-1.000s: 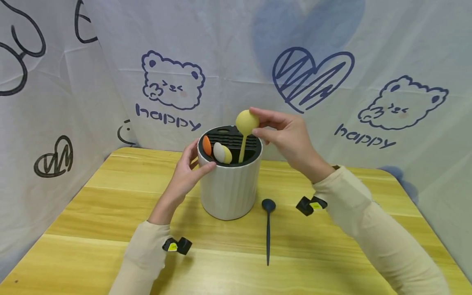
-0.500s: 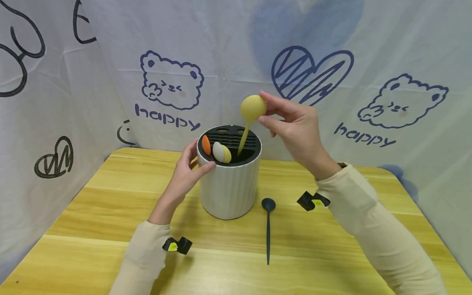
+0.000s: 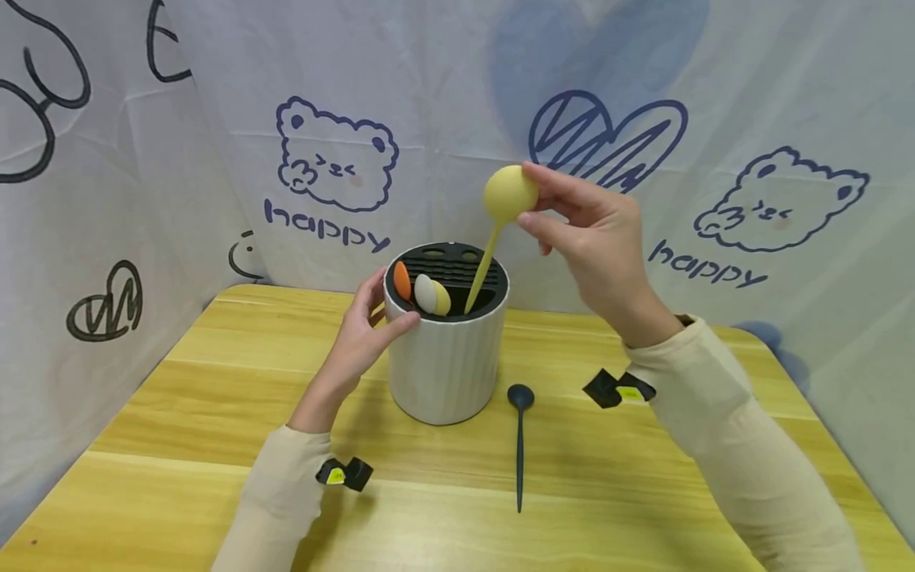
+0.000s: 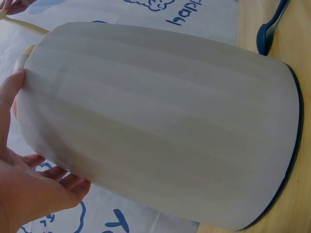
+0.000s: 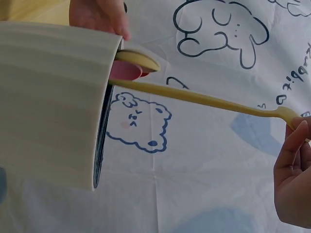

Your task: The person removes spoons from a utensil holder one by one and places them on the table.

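My right hand (image 3: 596, 242) pinches the round bowl of a yellow spoon (image 3: 509, 195) between thumb and fingers, above and to the right of a white ribbed utensil holder (image 3: 443, 369). The handle slants down, its lower end inside the black-topped opening. In the right wrist view, most of that handle (image 5: 204, 99) shows outside the rim. My left hand (image 3: 360, 334) grips the holder's left side near the top, thumb in front and fingers around the side. Inside, at the left, stand an orange spoon (image 3: 402, 281), a light grey one (image 3: 425, 293) and another yellow one (image 3: 442, 299).
A dark blue-black spoon (image 3: 520, 445) lies on the wooden table (image 3: 429, 516), in front and to the right of the holder, bowl pointing away. White cloth (image 3: 457, 119) with blue drawings hangs behind the table and at its sides.
My right hand has moved up and to the right, drawing the yellow spoon farther out of the holder. My left hand stays on the holder; the dark spoon has not moved.
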`<state>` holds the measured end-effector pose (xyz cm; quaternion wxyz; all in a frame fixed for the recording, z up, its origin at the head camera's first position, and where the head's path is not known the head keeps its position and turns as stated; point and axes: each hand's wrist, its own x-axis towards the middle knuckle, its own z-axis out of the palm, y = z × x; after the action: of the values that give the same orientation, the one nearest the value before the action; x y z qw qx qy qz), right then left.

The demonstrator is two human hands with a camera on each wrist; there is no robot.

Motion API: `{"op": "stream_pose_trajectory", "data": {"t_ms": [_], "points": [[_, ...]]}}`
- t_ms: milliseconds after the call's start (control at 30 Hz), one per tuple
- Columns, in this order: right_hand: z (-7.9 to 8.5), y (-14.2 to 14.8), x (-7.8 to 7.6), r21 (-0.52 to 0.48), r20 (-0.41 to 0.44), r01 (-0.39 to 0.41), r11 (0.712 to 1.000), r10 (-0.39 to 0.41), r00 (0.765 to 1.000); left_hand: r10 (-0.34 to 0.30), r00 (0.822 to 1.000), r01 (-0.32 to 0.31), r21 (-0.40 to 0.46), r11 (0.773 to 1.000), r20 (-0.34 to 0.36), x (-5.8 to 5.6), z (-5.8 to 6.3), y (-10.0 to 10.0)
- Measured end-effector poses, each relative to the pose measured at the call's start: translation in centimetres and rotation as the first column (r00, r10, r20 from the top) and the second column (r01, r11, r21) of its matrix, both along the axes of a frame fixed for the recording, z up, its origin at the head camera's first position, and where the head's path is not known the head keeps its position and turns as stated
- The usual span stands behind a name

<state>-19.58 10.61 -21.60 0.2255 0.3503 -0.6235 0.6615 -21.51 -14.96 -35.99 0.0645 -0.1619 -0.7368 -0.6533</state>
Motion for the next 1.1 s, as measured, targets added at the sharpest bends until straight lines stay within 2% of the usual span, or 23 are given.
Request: {"op": "stream_pose_trajectory", "data": {"t_ms": [67, 267, 367, 500, 667, 833, 1100], "points": [[-0.1, 0.0, 0.4, -0.011, 0.0, -0.02, 1.0, 0.02, 1.0, 0.0, 1.0, 0.0, 0.0, 1.0, 0.002, 0.0, 0.0, 0.0], [-0.1, 0.0, 1.1, -0.009, -0.068, -0.075, 0.997, 0.075, 0.995, 0.004, 1.0, -0.004, -0.002, 1.0, 0.009, 0.0, -0.1, 0.0], [-0.2, 0.1, 1.4, 0.005, -0.083, -0.071, 0.997, 0.071, 0.994, 0.005, 1.0, -0.005, -0.004, 1.0, 0.013, 0.1, 0.0, 0.0], [-0.5, 0.4, 1.8, 0.028, -0.062, -0.039, 0.999, 0.04, 0.997, 0.003, 1.0, -0.003, -0.004, 1.0, 0.011, 0.2, 0.0, 0.1], [-1.7, 0.7, 2.3, 0.055, -0.006, -0.029, 0.998, 0.029, 1.0, 0.003, 1.0, -0.003, -0.007, 1.0, 0.009, 0.2, 0.1, 0.1], [-4.0, 0.7, 2.5, 0.032, 0.107, -0.048, 0.998, 0.044, 0.993, 0.007, 1.0, -0.007, -0.011, 1.0, 0.004, 0.1, 0.2, 0.0], [-8.5, 0.4, 3.1, 0.068, 0.334, -0.104, 0.992, 0.075, 0.94, 0.007, 1.0, -0.007, -0.006, 1.0, 0.0, 0.2, 0.0, 0.2]]}}
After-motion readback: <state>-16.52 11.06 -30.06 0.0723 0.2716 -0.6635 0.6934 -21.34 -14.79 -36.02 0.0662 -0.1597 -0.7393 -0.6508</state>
